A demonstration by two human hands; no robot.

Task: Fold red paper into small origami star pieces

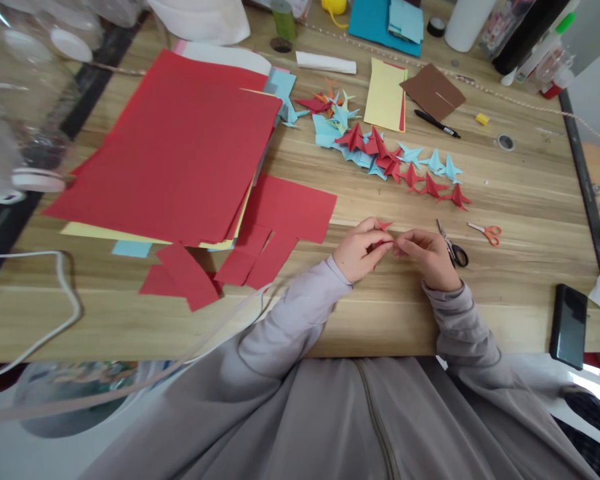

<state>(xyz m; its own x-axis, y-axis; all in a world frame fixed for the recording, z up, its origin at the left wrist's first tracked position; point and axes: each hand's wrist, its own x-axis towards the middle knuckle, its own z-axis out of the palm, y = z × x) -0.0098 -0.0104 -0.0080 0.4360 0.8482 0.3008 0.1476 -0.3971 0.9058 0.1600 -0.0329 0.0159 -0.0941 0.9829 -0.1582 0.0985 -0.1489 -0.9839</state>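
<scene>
Between my hands is a small folded red paper piece (pixel 386 226), mostly covered by fingers. My left hand (pixel 361 250) is closed around it, with red points sticking out above and below. The thumb and fingers of my right hand (pixel 427 257) pinch its right end. Beyond them lie rows of folded red paper cranes (pixel 433 187) and light blue paper cranes (pixel 435 162). Black-handled scissors (pixel 459 255) lie partly behind my right hand, and small orange scissors (pixel 491 233) lie farther right. Cut red paper pieces (pixel 273 261) lie left of my hands.
A stack of large red sheets (pixel 180 147) covers the table's left side. Yellow paper (pixel 384 93), brown paper (pixel 433 93) and a black pen (pixel 437 124) lie at the back. A phone (pixel 569 325) rests near the front right edge. A white cable (pixel 70 293) crosses the left front.
</scene>
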